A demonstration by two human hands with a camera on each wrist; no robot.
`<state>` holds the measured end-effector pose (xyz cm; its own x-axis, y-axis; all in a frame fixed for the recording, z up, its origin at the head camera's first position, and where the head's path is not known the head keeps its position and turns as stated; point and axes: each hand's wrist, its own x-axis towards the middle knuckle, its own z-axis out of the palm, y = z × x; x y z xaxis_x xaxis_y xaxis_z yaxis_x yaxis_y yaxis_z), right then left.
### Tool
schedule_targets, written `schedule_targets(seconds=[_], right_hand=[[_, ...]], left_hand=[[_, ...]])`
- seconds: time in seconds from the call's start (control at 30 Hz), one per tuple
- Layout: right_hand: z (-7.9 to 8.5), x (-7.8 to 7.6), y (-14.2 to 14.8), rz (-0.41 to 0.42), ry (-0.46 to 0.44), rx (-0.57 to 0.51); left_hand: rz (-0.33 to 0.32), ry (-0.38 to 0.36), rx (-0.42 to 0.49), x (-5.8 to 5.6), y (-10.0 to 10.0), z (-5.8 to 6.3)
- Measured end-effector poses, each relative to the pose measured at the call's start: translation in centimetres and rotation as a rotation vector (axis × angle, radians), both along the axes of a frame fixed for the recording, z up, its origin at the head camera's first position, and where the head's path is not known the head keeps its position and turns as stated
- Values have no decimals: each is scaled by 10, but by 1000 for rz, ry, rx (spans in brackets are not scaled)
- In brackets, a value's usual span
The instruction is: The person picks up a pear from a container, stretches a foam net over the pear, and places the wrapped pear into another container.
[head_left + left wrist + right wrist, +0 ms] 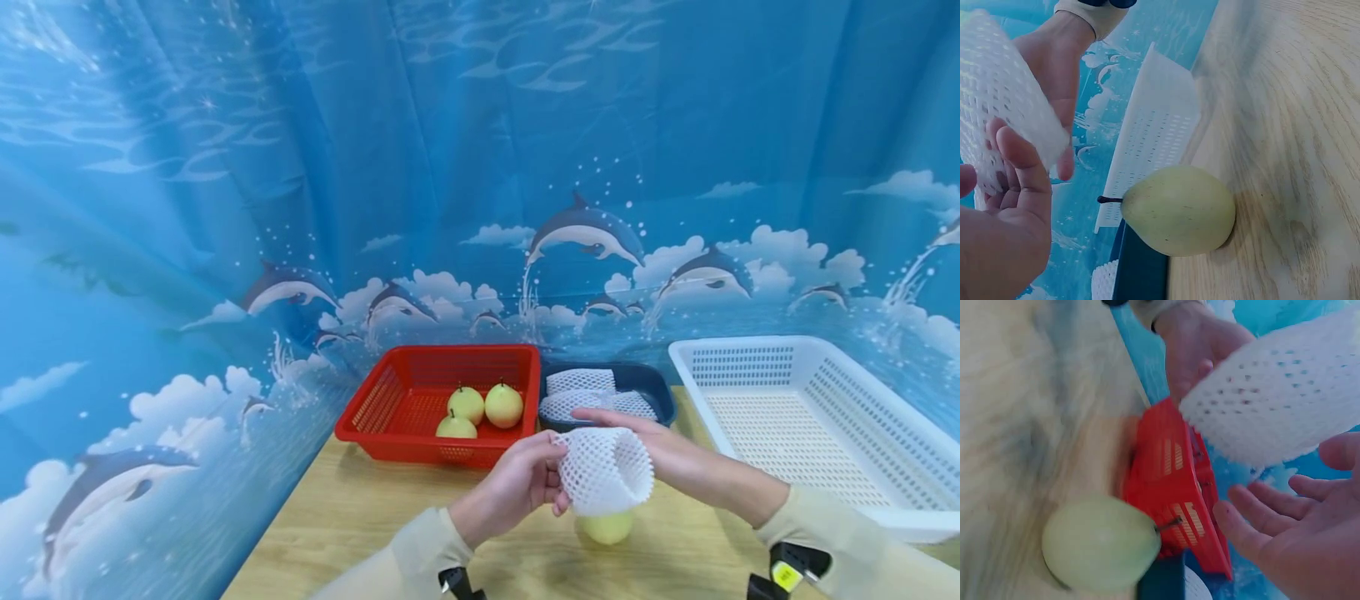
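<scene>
My left hand (520, 481) grips one side of a white foam fruit net (596, 475), its thumb and fingers curled on the mesh. The net's round mouth opens toward my right hand (678, 454), which is held with straight, spread fingers beside the net. In the right wrist view those fingers (1266, 512) lie close under the net and grip nothing. Below the net a yellow-green pear (607, 529) rests on the wooden table; the net hides its upper part in the head view. Its dark stem (1110, 200) shows in the left wrist view.
A red basket (427, 450) with three pears (503, 406) stands at the back left. Beside it, a dark blue tray (663, 387) contains several foam nets (580, 381). A large white basket (787, 433) stands at the right, in front of a blue dolphin-print curtain (480, 167).
</scene>
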<state>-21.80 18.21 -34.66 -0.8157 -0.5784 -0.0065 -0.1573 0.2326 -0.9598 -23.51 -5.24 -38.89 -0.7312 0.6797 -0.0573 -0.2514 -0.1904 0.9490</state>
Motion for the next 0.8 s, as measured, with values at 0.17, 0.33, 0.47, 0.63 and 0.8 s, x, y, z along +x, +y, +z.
schedule_targets(seconds=[0.17, 0.33, 0.47, 0.63, 0.8], right_hand=[[-7, 1, -8, -52, -74, -55], [-13, 4, -11, -87, -110, -154], [-17, 5, -14, -126, -161, -230], [-21, 4, -15, -206, -190, -244], [-28, 2, -13, -275, -131, -202]], left_hand=[[-63, 20, -39, 0, 4, -4], [-95, 55, -62, 0, 4, -8], [-77, 82, -77, 0, 6, -14], [-29, 97, -115, -1, 9, -19], [31, 82, -174, -6, 11, -24]])
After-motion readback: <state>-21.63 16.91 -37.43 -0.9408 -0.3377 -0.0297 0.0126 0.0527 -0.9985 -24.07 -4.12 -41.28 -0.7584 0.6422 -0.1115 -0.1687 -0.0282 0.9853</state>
